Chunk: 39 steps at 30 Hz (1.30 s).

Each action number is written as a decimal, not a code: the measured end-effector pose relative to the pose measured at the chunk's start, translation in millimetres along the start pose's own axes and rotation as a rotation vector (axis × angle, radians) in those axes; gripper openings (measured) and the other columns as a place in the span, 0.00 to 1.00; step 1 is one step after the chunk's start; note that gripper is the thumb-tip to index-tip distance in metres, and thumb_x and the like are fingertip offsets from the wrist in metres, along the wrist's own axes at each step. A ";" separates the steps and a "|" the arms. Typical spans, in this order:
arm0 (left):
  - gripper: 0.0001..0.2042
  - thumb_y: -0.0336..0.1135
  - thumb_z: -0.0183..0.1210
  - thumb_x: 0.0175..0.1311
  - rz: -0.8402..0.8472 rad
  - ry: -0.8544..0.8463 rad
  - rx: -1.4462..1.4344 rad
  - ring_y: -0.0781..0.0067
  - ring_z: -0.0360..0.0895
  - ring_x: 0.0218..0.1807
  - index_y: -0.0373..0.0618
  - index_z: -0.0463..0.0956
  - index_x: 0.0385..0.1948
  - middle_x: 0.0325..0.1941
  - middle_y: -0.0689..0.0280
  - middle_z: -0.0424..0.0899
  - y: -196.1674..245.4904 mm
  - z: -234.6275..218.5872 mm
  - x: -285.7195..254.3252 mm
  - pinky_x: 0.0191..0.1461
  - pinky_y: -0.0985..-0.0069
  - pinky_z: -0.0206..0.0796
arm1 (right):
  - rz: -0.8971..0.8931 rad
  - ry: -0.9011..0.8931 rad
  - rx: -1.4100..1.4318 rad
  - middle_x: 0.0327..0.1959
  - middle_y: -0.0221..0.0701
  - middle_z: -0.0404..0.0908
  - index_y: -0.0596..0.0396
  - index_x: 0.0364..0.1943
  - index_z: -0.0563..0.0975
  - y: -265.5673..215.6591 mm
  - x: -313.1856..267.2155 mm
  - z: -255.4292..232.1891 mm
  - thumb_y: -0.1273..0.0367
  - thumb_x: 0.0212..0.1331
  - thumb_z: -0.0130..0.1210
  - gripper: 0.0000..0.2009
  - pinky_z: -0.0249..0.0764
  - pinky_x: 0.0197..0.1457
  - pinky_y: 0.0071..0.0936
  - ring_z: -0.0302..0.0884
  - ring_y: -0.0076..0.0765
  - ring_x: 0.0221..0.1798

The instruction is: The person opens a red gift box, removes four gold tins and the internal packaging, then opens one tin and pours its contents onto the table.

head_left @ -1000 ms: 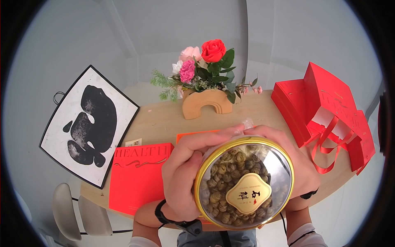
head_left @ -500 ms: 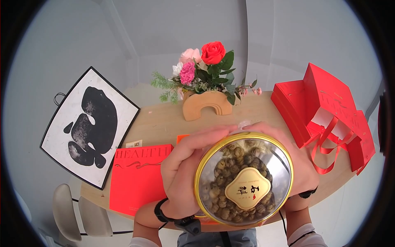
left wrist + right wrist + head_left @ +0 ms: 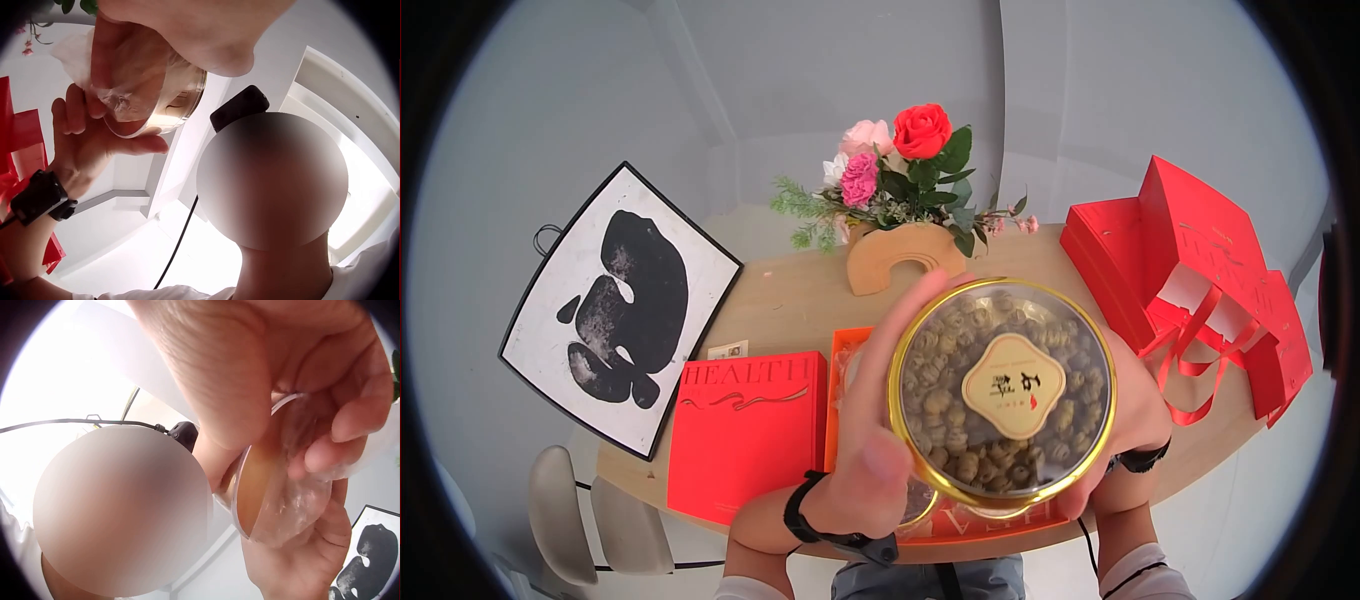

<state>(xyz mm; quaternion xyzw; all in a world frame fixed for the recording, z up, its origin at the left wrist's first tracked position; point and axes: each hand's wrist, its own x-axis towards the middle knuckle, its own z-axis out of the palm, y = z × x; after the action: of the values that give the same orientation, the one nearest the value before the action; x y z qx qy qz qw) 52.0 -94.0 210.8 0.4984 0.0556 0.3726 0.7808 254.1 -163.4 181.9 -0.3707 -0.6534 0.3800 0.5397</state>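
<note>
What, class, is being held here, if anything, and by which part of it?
The jar, by its sides: the left hand grips one side, the right hand the opposite side.

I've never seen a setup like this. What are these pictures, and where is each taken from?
No robot here: a person works with bare hands. One camera, worn on the head, looks forward and down; one on each wrist looks up past the hands.

The left hand and right hand together hold a round, gold-rimmed jar with a clear top and small coiled pieces inside.

On the table are a red HEALTH box, flowers in an arch-shaped vase and red packaging.
</note>
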 end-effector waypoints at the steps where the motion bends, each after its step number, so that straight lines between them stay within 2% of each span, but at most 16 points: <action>1: 0.55 0.56 0.70 0.56 -0.041 0.113 0.027 0.58 0.62 0.76 0.31 0.45 0.75 0.76 0.48 0.59 0.3 7.8 3.0 0.76 0.60 0.58 | 0.059 0.025 0.142 0.62 0.34 0.77 0.61 0.69 0.65 1.2 -3.6 -0.2 0.57 0.10 0.89 0.67 0.71 0.67 0.35 0.74 0.33 0.64; 3: 0.57 0.49 0.75 0.53 -0.082 0.225 0.055 0.59 0.61 0.76 0.33 0.42 0.76 0.76 0.49 0.58 -1.9 6.3 3.4 0.76 0.60 0.58 | 0.117 0.052 0.283 0.61 0.34 0.78 0.62 0.68 0.65 2.1 -7.9 -3.7 0.58 0.12 0.89 0.65 0.71 0.66 0.35 0.74 0.32 0.63; 5: 0.62 0.36 0.81 0.45 0.073 -0.118 0.216 0.61 0.60 0.76 0.37 0.38 0.76 0.74 0.52 0.59 -9.6 -12.5 -0.2 0.75 0.61 0.59 | 0.171 0.040 0.576 0.61 0.37 0.77 0.66 0.67 0.65 2.1 -9.7 -7.4 0.61 0.18 0.88 0.61 0.71 0.66 0.35 0.75 0.34 0.62; 10: 0.63 0.37 0.83 0.40 0.062 -0.128 0.365 0.61 0.62 0.75 0.38 0.39 0.75 0.72 0.54 0.62 -9.8 -18.5 2.3 0.75 0.62 0.60 | 0.199 0.088 0.694 0.61 0.38 0.78 0.66 0.67 0.65 0.0 -4.9 -3.0 0.61 0.21 0.88 0.60 0.71 0.67 0.34 0.75 0.33 0.61; 15: 0.61 0.37 0.83 0.39 -0.036 -0.103 0.405 0.64 0.67 0.72 0.37 0.44 0.74 0.69 0.55 0.66 7.5 -15.2 6.0 0.73 0.64 0.63 | 0.129 -0.009 0.308 0.61 0.36 0.78 0.64 0.68 0.65 -0.5 3.3 -1.9 0.58 0.21 0.88 0.61 0.70 0.66 0.33 0.75 0.32 0.61; 19: 0.55 0.41 0.83 0.42 -0.109 0.002 0.326 0.67 0.70 0.69 0.34 0.51 0.70 0.66 0.55 0.71 11.1 -23.7 10.1 0.71 0.66 0.65 | 0.247 0.083 0.396 0.62 0.36 0.77 0.66 0.66 0.68 -1.5 7.2 9.3 0.46 0.40 0.79 0.52 0.70 0.65 0.31 0.74 0.30 0.62; 20: 0.53 0.42 0.82 0.44 -0.127 0.037 0.373 0.68 0.71 0.68 0.33 0.54 0.69 0.65 0.55 0.72 11.4 -27.2 11.7 0.70 0.66 0.66 | 0.308 -0.026 0.335 0.51 0.36 0.82 0.67 0.62 0.71 -3.9 7.9 4.5 0.40 0.49 0.71 0.47 0.76 0.54 0.26 0.80 0.26 0.52; 21: 0.53 0.42 0.82 0.44 -0.125 0.038 0.375 0.68 0.71 0.68 0.33 0.54 0.69 0.65 0.55 0.72 11.6 -28.4 14.5 0.70 0.66 0.66 | 0.306 -0.028 0.335 0.51 0.36 0.82 0.67 0.62 0.71 1.3 7.3 -2.6 0.40 0.49 0.71 0.47 0.76 0.54 0.26 0.80 0.26 0.52; 23: 0.58 0.62 0.80 0.37 -0.262 0.206 0.476 0.71 0.74 0.65 0.37 0.61 0.70 0.62 0.61 0.76 12.2 -31.0 20.1 0.70 0.73 0.64 | 0.472 -0.125 0.309 0.37 0.33 0.83 0.67 0.58 0.73 13.2 9.7 -12.0 0.37 0.51 0.67 0.46 0.76 0.39 0.20 0.81 0.22 0.38; 24: 0.58 0.62 0.80 0.37 -0.259 0.203 0.476 0.71 0.74 0.65 0.37 0.61 0.70 0.62 0.61 0.76 11.2 -33.3 20.8 0.70 0.73 0.64 | 0.416 0.020 0.209 0.26 0.29 0.79 0.66 0.56 0.74 5.1 11.6 1.2 0.34 0.52 0.63 0.45 0.71 0.28 0.16 0.77 0.18 0.27; 25: 0.54 0.52 0.80 0.41 -0.217 0.153 0.424 0.69 0.73 0.65 0.35 0.58 0.69 0.62 0.58 0.75 10.5 -36.0 21.2 0.69 0.70 0.65 | 0.413 0.022 0.206 0.26 0.29 0.79 0.66 0.56 0.74 6.5 10.9 2.4 0.34 0.52 0.63 0.45 0.71 0.28 0.16 0.77 0.18 0.27; 26: 0.51 0.43 0.81 0.46 -0.177 0.105 0.372 0.67 0.73 0.66 0.32 0.56 0.68 0.63 0.54 0.75 10.5 -37.3 21.1 0.69 0.66 0.67 | 0.335 0.043 0.204 0.32 0.31 0.81 0.67 0.57 0.73 9.3 10.6 3.2 0.36 0.51 0.66 0.45 0.73 0.34 0.18 0.79 0.20 0.32; 30: 0.53 0.42 0.81 0.44 -0.097 0.012 0.415 0.67 0.72 0.67 0.32 0.54 0.70 0.64 0.54 0.73 8.6 -35.7 18.5 0.70 0.67 0.66 | 0.126 0.111 0.312 0.50 0.36 0.84 0.66 0.62 0.71 5.5 13.3 11.7 0.46 0.42 0.78 0.48 0.76 0.54 0.27 0.80 0.27 0.51; 33: 0.57 0.41 0.83 0.40 -0.037 -0.056 0.420 0.66 0.70 0.69 0.33 0.52 0.71 0.66 0.55 0.71 7.3 -35.9 17.7 0.71 0.67 0.64 | 0.222 0.027 0.278 0.60 0.35 0.80 0.65 0.65 0.69 0.3 10.2 2.8 0.53 0.33 0.84 0.53 0.71 0.64 0.32 0.75 0.29 0.60; 38: 0.64 0.40 0.85 0.34 -0.054 -0.113 0.479 0.64 0.66 0.72 0.38 0.46 0.74 0.68 0.56 0.69 14.2 -34.4 14.9 0.73 0.65 0.61 | 0.265 0.001 0.171 0.62 0.38 0.77 0.62 0.67 0.68 -2.9 7.2 -0.1 0.52 0.26 0.86 0.57 0.70 0.66 0.34 0.73 0.33 0.63; 39: 0.64 0.40 0.85 0.34 -0.053 -0.114 0.479 0.64 0.66 0.72 0.38 0.46 0.74 0.68 0.56 0.69 15.1 -36.0 14.7 0.73 0.65 0.61 | 0.163 -0.008 0.014 0.65 0.40 0.73 0.62 0.67 0.67 1.6 7.5 -2.6 0.52 0.25 0.86 0.59 0.67 0.69 0.36 0.70 0.36 0.67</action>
<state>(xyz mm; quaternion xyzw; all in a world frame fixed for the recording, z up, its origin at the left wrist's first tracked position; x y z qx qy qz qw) 38.1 -54.7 209.5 0.6879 0.1113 0.2992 0.6518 255.7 -155.7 184.0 -0.4176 -0.6205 0.4285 0.5069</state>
